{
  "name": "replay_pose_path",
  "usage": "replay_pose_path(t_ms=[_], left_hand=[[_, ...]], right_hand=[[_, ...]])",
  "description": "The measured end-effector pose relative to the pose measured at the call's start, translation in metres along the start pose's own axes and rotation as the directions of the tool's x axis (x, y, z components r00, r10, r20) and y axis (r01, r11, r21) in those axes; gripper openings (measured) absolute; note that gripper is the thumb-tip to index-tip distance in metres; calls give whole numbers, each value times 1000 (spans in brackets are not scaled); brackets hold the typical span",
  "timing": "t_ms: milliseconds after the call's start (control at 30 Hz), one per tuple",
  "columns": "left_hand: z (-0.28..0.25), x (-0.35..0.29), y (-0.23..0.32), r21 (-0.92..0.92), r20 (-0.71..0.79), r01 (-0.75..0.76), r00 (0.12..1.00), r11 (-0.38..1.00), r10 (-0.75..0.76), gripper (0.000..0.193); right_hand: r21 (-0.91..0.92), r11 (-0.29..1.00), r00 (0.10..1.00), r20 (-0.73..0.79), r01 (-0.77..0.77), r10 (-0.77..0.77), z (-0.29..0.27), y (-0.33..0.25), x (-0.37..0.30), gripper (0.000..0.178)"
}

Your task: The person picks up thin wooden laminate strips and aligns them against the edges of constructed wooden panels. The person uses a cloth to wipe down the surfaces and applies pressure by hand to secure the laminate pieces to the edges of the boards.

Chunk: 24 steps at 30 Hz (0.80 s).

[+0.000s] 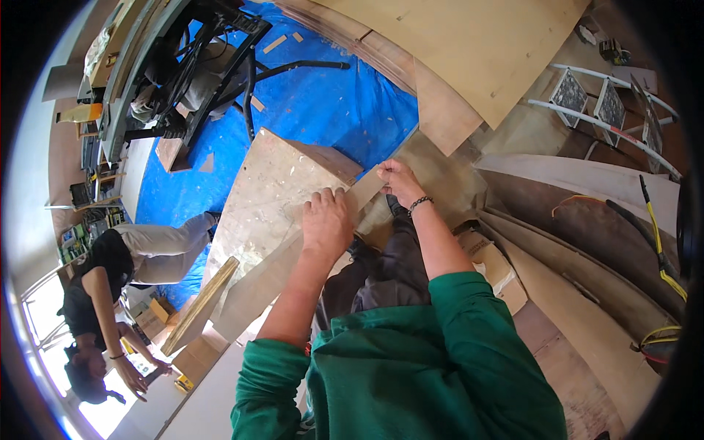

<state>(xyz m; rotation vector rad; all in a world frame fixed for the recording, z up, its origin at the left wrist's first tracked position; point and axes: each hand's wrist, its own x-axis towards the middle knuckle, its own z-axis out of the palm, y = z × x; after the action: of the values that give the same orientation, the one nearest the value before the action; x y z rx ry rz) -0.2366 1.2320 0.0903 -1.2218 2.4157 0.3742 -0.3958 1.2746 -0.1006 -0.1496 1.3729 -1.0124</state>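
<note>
A long, thin, pale wooden strip [258, 284] runs slantwise in front of me, from the lower left up to my right hand. With closed fingers, my right hand [401, 182] pinches its far end; a dark beaded bracelet circles that wrist. My left hand [328, 221] lies over the strip farther back, its fingers bent and pressed against it, slightly blurred; the fingertips are partly hidden. Beyond the strip stands a paint-spotted plywood box or bench [282, 183]. A thicker wooden board [202, 304] with a striped edge sits beside the strip's near left end.
At left another person [99, 286] in a dark shirt bends over, arms reaching forward. A blue tarp [330, 95] covers the floor under a black metal stand [253, 92]. Large plywood sheets [469, 44] lie at the top. A stepladder [609, 110] and leaning brown boards [565, 279] line the right.
</note>
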Motion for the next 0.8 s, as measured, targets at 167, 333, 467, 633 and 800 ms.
replay_pose_path(t_ms=[167, 333, 467, 633, 800], left_hand=[[11, 16, -1, 23, 22, 40, 999, 999, -41, 44], [13, 20, 1, 16, 32, 48, 998, 999, -48, 40], [16, 16, -1, 18, -16, 23, 1000, 1000, -23, 41], [25, 15, -6, 18, -75, -29, 997, 999, 31, 42], [27, 12, -6, 20, -93, -54, 994, 998, 56, 39]], right_hand=[[-18, 999, 1000, 2, -28, 28, -1, 4, 5, 17], [-12, 999, 999, 20, -30, 31, -1, 3, 4, 20], [0, 1000, 999, 26, -25, 25, 1, 2, 2, 19], [1, 1000, 1000, 9, -18, 18, 1, 0, -1, 18], [4, 1000, 1000, -17, 2, -2, 4, -5, -4, 16]])
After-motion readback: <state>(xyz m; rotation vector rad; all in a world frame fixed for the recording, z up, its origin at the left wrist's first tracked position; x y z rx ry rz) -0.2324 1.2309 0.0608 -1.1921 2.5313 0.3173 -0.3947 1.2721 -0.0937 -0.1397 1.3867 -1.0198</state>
